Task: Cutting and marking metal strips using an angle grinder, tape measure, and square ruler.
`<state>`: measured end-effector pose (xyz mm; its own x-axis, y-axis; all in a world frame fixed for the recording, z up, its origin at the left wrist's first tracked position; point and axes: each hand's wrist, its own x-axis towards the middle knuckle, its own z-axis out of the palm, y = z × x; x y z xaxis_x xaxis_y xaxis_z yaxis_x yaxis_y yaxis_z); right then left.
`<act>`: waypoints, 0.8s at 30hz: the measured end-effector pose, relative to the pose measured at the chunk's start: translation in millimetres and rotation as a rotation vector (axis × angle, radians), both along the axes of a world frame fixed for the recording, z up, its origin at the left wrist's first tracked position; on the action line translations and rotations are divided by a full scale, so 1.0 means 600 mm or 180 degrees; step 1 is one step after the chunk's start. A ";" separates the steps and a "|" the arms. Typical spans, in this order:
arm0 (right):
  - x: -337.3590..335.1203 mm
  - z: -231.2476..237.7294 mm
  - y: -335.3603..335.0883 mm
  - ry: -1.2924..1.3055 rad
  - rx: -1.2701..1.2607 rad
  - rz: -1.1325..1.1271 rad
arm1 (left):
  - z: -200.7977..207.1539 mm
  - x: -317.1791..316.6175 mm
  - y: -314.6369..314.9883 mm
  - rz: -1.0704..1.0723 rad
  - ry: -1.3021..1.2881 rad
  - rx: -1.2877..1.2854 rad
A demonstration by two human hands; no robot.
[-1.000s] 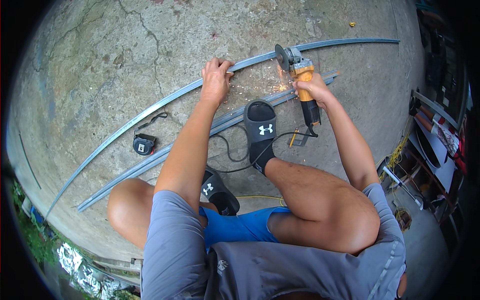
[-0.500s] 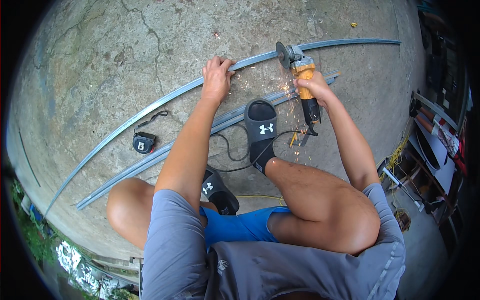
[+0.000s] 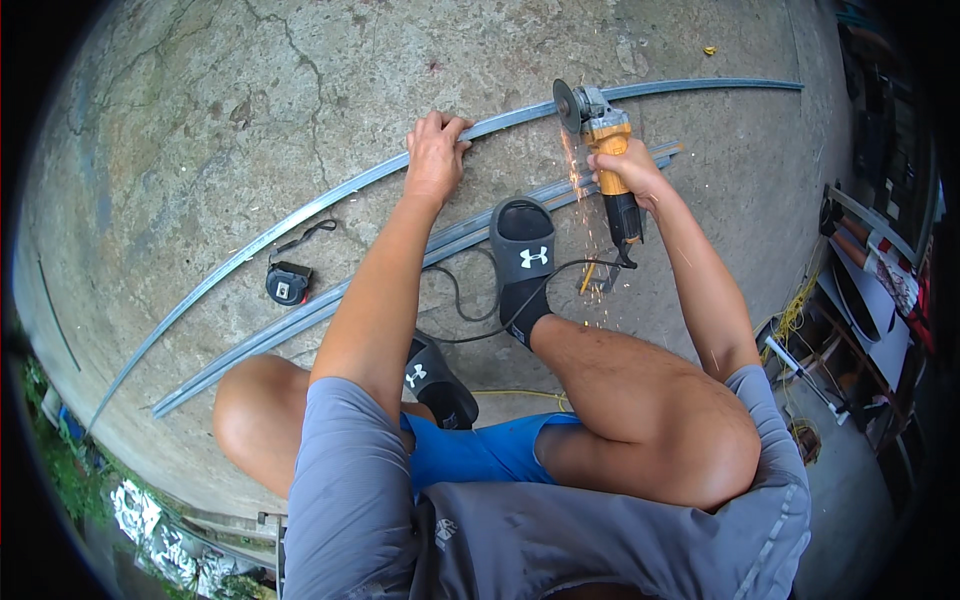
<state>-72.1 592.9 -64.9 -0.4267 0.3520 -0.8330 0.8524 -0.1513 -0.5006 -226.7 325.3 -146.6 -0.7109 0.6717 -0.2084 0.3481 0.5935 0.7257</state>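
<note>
My right hand [image 3: 627,173] is wrapped round the yellow and black body of an angle grinder [image 3: 607,130]. Its disc meets a long galvanized metal channel [image 3: 330,198], and orange sparks stream from there toward my slippered foot. My left hand [image 3: 436,148] grips the same channel to the left of the disc, fingers over its far edge. Closer to me, several more metal channels [image 3: 270,325] lie side by side on the concrete. The grinder's black cord [image 3: 465,318] loops around my foot.
A black tape measure [image 3: 289,284] with a wrist strap lies between the long channel and the others. Near the grinder's cord is a yellow pencil-like stick [image 3: 587,277]. Shelving with clutter and a yellow cord [image 3: 795,305] stand at the right. Cracked concrete floor [image 3: 220,110] stretches beyond.
The sparks have drawn into a narrower stream below the disc. The long channel's right end has shifted very slightly; both hands stay nearly in place.
</note>
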 end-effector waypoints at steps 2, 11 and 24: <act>-0.002 -0.001 0.000 0.0032 -0.0036 -0.0033 | -0.002 0.000 -0.002 0.0012 0.0015 0.0012; -0.011 0.001 0.002 0.0012 0.0039 0.0078 | -0.003 0.000 -0.002 -0.0001 -0.0015 -0.0013; -0.001 0.002 0.003 -0.0029 0.0018 0.0069 | -0.001 0.000 0.000 0.0026 0.0007 -0.0010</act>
<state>-72.7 594.5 -63.4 -0.4266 0.3476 -0.8350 0.8600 -0.1300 -0.4935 -226.4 325.1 -147.3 -0.7168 0.6652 -0.2089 0.3447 0.5985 0.7231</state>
